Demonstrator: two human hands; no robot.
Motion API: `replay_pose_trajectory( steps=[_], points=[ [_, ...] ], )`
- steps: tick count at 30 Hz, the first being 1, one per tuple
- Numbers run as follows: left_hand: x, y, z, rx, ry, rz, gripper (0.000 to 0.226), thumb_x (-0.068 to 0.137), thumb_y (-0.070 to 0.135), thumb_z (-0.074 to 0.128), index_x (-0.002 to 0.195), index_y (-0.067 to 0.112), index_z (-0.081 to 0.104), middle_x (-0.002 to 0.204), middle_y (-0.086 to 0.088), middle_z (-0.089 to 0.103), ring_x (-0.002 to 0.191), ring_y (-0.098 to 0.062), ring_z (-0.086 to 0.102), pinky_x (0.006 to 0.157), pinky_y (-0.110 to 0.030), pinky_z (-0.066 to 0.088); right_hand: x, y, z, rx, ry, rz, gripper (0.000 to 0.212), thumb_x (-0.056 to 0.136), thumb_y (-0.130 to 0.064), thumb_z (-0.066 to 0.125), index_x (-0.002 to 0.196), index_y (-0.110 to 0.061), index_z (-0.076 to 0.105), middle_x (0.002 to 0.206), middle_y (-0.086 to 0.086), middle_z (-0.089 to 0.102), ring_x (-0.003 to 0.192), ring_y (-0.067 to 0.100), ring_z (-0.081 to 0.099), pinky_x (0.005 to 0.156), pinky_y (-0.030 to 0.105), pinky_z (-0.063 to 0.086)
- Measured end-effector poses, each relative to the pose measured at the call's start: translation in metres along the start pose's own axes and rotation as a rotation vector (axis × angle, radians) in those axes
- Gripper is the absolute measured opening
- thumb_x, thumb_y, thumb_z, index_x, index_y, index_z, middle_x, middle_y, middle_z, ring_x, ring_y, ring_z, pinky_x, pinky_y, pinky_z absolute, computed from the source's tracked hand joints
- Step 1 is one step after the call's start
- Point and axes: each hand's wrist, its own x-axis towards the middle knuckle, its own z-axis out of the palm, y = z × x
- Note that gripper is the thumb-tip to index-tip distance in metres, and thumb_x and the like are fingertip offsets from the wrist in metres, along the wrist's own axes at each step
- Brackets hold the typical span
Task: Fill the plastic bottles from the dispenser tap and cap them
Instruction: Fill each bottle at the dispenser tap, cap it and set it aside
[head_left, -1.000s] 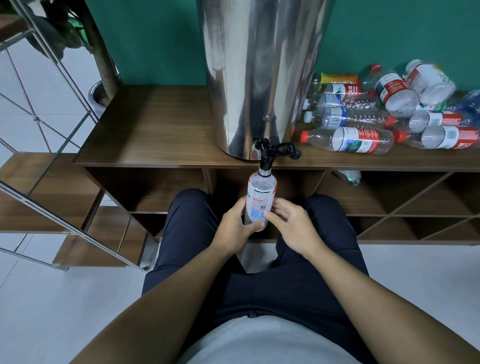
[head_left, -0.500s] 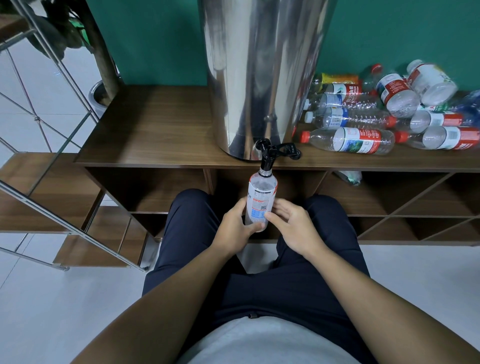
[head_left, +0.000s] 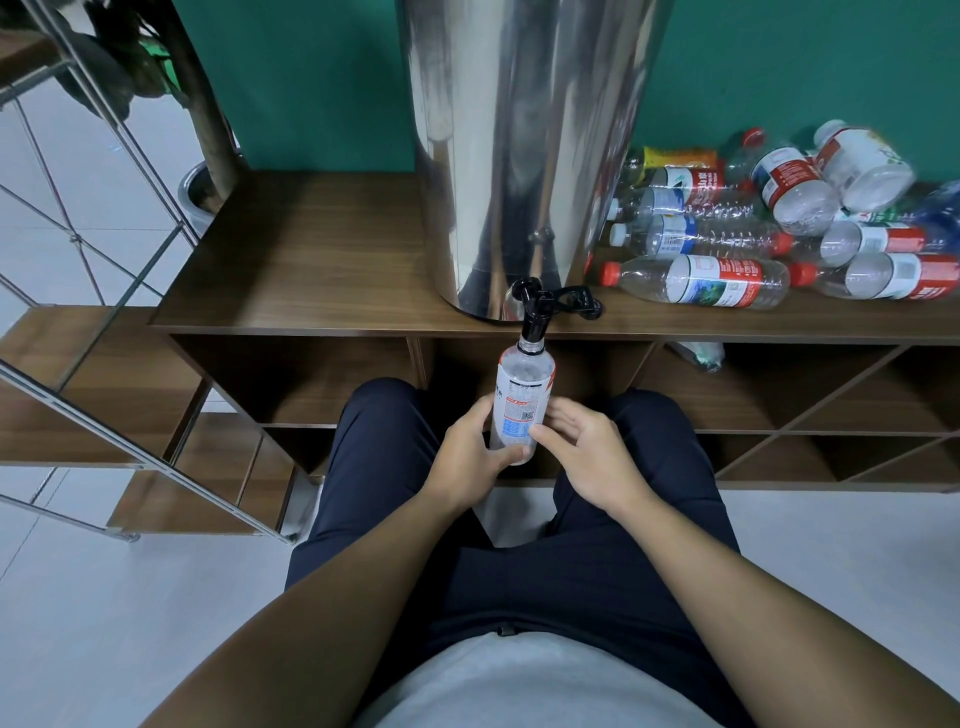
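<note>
wooden shelf unit (head_left: 311, 270) | green wall (head_left: 311, 78) | metal rack (head_left: 78, 244) left | white tiled floor (head_left: 104, 597)

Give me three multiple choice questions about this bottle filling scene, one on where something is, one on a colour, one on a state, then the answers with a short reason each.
1. Where is the pile of bottles lying?
A. On the floor
B. On the shelf top, right of the metal dispenser
C. On the person's lap

2. What colour is the tap?
A. Black
B. White
C. Yellow

3. How is the bottle under the tap being held?
A. It lies loose on the shelf top
B. Only the right hand holds it
C. Both hands grip it, mouth up at the spout

Answers:
1 B, the pile rests on the wooden top beside the dispenser.
2 A, spout and lever are black.
3 C, the left hand and the right hand wrap its lower part while its neck meets the spout.
</note>
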Motion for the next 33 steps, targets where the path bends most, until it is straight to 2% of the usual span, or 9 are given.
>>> replay_pose_trajectory(
  steps=[3,7,13,19,23,26,29,33],
  points=[
    [0.0,0.001,0.0,0.004,0.001,-0.001,0.065,0.091,0.017,0.093,0.149,0.028,0.065,0.134,0.018,0.075,0.127,0.0,0.069,0.11,-0.028,0.055,0.0,0.0,0.0,0.0,0.002,0.003,0.043,0.106,-0.008,0.073,0.148,-0.014,0.069,0.139,-0.01,0.077,0.131,0.01,0.072,0.118,0.042,0.055],
    [-0.001,0.002,0.0,0.006,0.005,-0.018,0.063,0.092,0.016,0.092,0.147,0.027,0.063,0.131,0.018,0.075,0.124,0.004,0.068,0.101,-0.013,0.052,-0.001,-0.001,0.0,-0.002,0.004,0.006,0.044,0.106,-0.008,0.074,0.15,-0.014,0.068,0.14,-0.01,0.076,0.132,0.01,0.071,0.119,0.042,0.054],
    [-0.002,0.005,-0.001,0.005,-0.023,-0.026,0.061,0.096,0.015,0.088,0.148,0.022,0.057,0.133,0.014,0.072,0.121,0.005,0.067,0.096,-0.009,0.05,-0.002,-0.003,0.0,-0.02,0.001,0.005,0.043,0.106,-0.009,0.074,0.148,-0.016,0.069,0.139,-0.011,0.077,0.132,0.01,0.071,0.119,0.044,0.054],
    [-0.002,0.006,0.0,-0.013,-0.036,-0.028,0.059,0.097,0.013,0.087,0.146,0.018,0.053,0.132,0.012,0.071,0.119,0.006,0.067,0.095,-0.009,0.05,-0.003,-0.005,0.0,-0.021,-0.002,0.011,0.042,0.106,-0.01,0.074,0.147,-0.016,0.069,0.139,-0.01,0.077,0.133,0.011,0.071,0.119,0.045,0.054],
    [0.0,0.005,0.0,-0.049,-0.05,-0.013,0.071,0.092,0.011,0.092,0.149,0.022,0.05,0.136,0.013,0.072,0.129,-0.002,0.068,0.108,-0.022,0.056,-0.003,-0.007,0.001,-0.018,0.006,0.019,0.041,0.105,-0.006,0.074,0.145,-0.014,0.071,0.136,-0.012,0.078,0.13,0.009,0.072,0.118,0.039,0.055],
    [0.0,0.005,0.001,-0.071,-0.066,-0.005,0.08,0.087,0.01,0.097,0.151,0.022,0.05,0.138,0.013,0.072,0.132,-0.004,0.068,0.112,-0.026,0.055,-0.004,-0.01,0.001,-0.013,0.004,0.024,0.04,0.105,-0.006,0.075,0.143,-0.015,0.072,0.134,-0.011,0.079,0.128,0.011,0.074,0.116,0.042,0.056],
    [0.0,0.004,0.002,-0.082,-0.062,-0.014,0.073,0.09,0.012,0.094,0.15,0.023,0.053,0.136,0.014,0.073,0.129,-0.003,0.069,0.107,-0.022,0.055,-0.005,-0.012,0.0,-0.005,-0.002,0.024,0.04,0.104,-0.009,0.077,0.143,-0.017,0.072,0.135,-0.011,0.079,0.129,0.011,0.073,0.117,0.045,0.055],
    [0.0,0.007,0.002,-0.087,-0.039,-0.037,0.064,0.095,0.011,0.09,0.147,0.019,0.055,0.133,0.011,0.074,0.122,0.002,0.07,0.095,-0.013,0.054,-0.006,-0.018,-0.001,-0.017,-0.017,0.015,0.039,0.104,-0.013,0.078,0.14,-0.028,0.073,0.136,-0.014,0.077,0.131,0.009,0.071,0.118,0.047,0.054]
  ],
)
